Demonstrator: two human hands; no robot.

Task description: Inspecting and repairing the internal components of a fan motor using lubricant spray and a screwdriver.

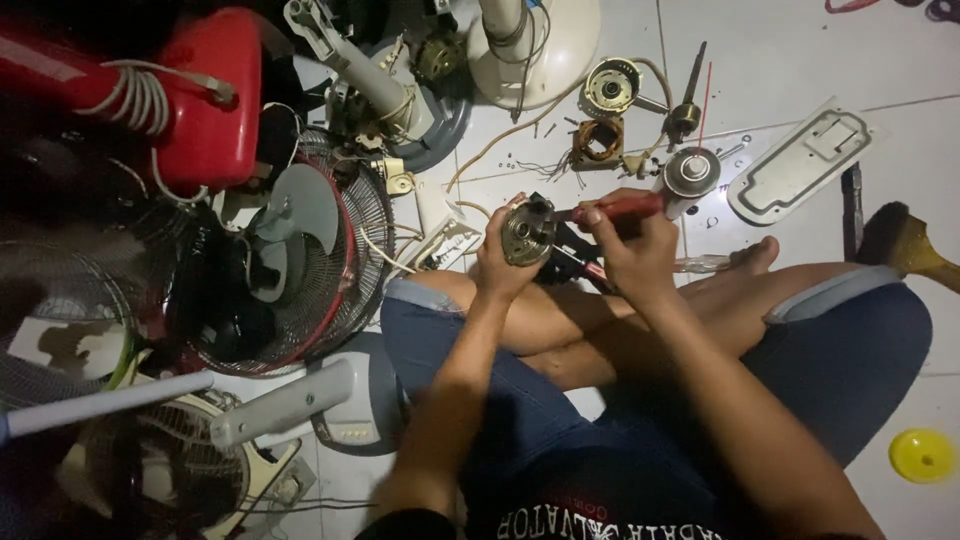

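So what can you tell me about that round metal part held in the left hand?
The round metal part looks like a small fan motor housing: a dull silver-grey disc with a darker centre and small holes round its face. The left hand grips it from below, face tilted toward the camera, above the person's crossed legs. The right hand holds a red-handled tool whose tip meets its edge.

White tiled floor point(800, 60) with dark grout lines, dimly lit, darker toward the left. Dismantled fans crowd the left: a wire fan guard point(350, 250), a red fan base point(205, 95). Yellow cap point(922, 455) lies lower right.
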